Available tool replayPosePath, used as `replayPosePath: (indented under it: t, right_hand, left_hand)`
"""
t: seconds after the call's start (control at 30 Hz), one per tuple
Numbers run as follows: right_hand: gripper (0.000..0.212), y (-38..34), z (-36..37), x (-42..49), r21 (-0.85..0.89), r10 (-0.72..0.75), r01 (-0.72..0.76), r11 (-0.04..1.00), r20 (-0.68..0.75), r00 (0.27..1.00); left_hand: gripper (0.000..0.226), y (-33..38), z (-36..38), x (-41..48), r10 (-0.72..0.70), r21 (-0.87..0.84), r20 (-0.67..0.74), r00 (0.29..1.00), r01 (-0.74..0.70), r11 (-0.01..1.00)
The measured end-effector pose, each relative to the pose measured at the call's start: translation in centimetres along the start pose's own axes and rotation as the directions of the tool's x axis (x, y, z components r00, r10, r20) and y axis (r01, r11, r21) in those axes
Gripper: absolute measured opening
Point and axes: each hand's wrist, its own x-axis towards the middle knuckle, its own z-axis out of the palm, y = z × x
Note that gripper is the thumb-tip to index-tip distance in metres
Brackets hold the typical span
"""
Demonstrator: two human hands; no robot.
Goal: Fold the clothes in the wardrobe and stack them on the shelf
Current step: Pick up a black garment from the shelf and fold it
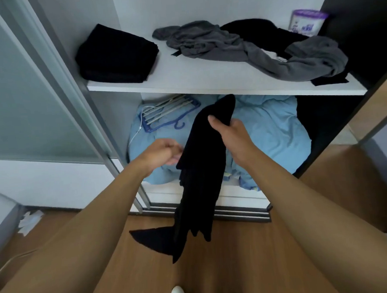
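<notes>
A long black garment [201, 175] hangs in front of the wardrobe, draped from my right hand [230, 132], which grips its upper end just below the white shelf [207, 84]. My left hand [163, 153] touches the garment's left edge with fingers curled; whether it grips the cloth I cannot tell. On the shelf a folded stack of black clothes [116, 54] lies at the left. A crumpled grey garment [250, 50] and black clothes [262, 31] lie unfolded at the right.
Below the shelf a light blue bedding bundle [273, 132] fills the compartment, with a blue hanger rack [170, 112] on it. A purple-lidded tub [305, 23] stands at the shelf's back right. A sliding door frame [71, 86] is on the left; wooden floor [240, 256] lies below.
</notes>
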Motion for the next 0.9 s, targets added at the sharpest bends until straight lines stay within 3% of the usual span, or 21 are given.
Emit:
replayPosePath:
  t: [0.1,0.27,0.43,0.53,0.6,0.67,0.73,0.8,0.9]
  right_hand:
    - [0.032,-1.6,1.4,0.1,0.213,0.045,-0.036,0.976,-0.039,0.998]
    - [0.026,-3.4,2.8,-0.4,0.4,0.067,-0.049,0.915,-0.031,0.997]
    - [0.029,-4.7,1.7,-0.4,0.496,0.044,-0.02,0.868,-0.037,0.998]
    - [0.039,-4.9,0.8,-0.2,0.503,0.064,-0.024,0.864,-0.062,0.996]
    - [0.044,-5.0,0.4,-0.1,0.491,0.093,-0.038,0.87,-0.089,0.992]
    - [0.042,-4.8,0.1,0.4,0.449,0.085,-0.023,0.893,-0.12,0.989]
    - [0.033,-4.3,-0.5,0.9,0.26,0.02,0.014,0.965,-0.126,0.992]
    - [0.032,-3.1,-1.2,0.8,0.014,-0.013,0.014,1.0,-0.11,0.994]
    - [0.038,-0.4,-1.8,-0.6,-0.208,-0.039,0.006,0.978,-0.153,0.987]
  left_hand:
    - [0.023,-3.7,1.2,-0.7,-0.17,0.069,0.23,0.958,0.158,0.985]
    - [0.071,-4.9,2.5,-0.4,-0.002,-0.129,0.3,0.954,0.042,0.991]
    - [0.047,-3.8,3.1,0.0,0.007,-0.088,0.351,0.936,0.026,0.996]
    - [0.051,-3.4,3.7,-0.2,-0.01,-0.061,0.451,0.893,0.042,0.997]
    - [0.053,-3.2,4.1,-0.1,0.013,-0.154,0.47,0.883,0.068,0.986]
    - [0.051,-2.7,4.6,0.1,0.032,-0.271,0.428,0.903,0.095,0.958]
    - [0.041,-1.9,5.0,0.4,0.048,-0.355,0.333,0.942,0.078,0.932]
    - [0.027,-1.0,5.1,0.6,0.04,-0.42,0.174,0.984,0.038,0.907]
    - [0.021,0.4,4.8,1.5,-0.025,-0.523,-0.076,0.997,-0.019,0.852]
